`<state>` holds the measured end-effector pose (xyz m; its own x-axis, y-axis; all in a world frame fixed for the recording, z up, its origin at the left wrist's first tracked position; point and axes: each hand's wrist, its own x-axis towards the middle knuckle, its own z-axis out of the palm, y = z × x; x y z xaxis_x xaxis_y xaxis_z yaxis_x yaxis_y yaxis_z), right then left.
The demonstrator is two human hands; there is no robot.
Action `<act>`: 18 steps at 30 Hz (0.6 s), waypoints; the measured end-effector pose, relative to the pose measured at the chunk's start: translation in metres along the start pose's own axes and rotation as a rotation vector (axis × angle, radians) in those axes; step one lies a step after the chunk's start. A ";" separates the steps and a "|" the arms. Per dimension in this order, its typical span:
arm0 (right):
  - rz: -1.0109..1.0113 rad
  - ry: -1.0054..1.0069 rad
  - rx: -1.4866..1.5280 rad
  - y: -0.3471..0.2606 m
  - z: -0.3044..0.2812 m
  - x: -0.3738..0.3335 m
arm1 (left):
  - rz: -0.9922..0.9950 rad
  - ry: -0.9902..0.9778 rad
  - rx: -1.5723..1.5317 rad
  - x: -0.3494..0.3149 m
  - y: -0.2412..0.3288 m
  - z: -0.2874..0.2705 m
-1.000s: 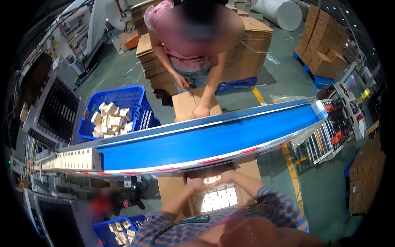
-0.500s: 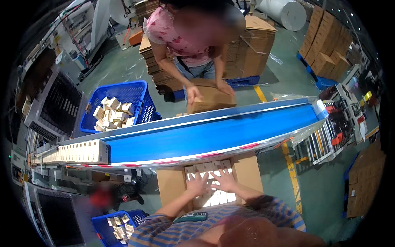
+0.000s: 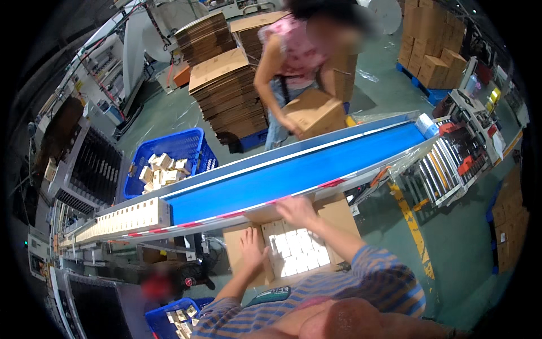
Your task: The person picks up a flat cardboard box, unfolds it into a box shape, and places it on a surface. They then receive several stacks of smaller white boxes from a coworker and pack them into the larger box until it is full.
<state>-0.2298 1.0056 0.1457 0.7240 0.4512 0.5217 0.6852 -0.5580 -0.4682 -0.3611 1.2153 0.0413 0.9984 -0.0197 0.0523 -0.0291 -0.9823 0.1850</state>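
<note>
Below the conveyor stands an open carton [image 3: 345, 226], packed with several rows of small white boxes [image 3: 299, 248]. My left hand [image 3: 252, 248] lies on the left flap, its fingers stretched and holding nothing. At the far flap, close to the conveyor's near edge, my right hand [image 3: 298, 213] has its fingers extended, slightly blurred. It touches or hovers at that flap; which of the two cannot be told.
The blue conveyor [image 3: 271, 181] crosses ahead, with a row of white boxes [image 3: 132, 214] at its left end. Beyond it a co-worker holds a brown carton [image 3: 316, 113]. Blue baskets [image 3: 199, 150] of loose boxes, flattened cardboard stacks [image 3: 226, 85] and a roller conveyor [image 3: 446, 175] stand around.
Both hands have left the tops of the white boxes: the left moved to the left flap, the right up to the far flap. The co-worker moved right, and their carton is tilted.
</note>
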 end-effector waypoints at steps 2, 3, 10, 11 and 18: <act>0.040 0.221 0.034 0.008 -0.014 0.037 | -0.072 -0.034 -0.157 -0.007 0.005 0.000; 0.058 0.246 0.011 0.012 -0.006 0.049 | -0.140 0.062 -0.157 -0.010 -0.006 0.028; 0.266 0.104 -0.142 0.037 0.018 0.051 | -0.209 0.135 -0.176 -0.012 0.009 0.032; 0.298 0.068 -0.157 0.037 0.020 0.047 | -0.209 0.152 -0.209 -0.016 0.009 0.035; 0.357 -0.065 -0.213 0.038 0.015 0.051 | -0.202 0.177 -0.247 -0.014 0.015 0.030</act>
<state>-0.1658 1.0181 0.1439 0.9213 0.2425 0.3039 0.3631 -0.8161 -0.4496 -0.3738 1.1948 0.0137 0.9621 0.2242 0.1551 0.1362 -0.8881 0.4389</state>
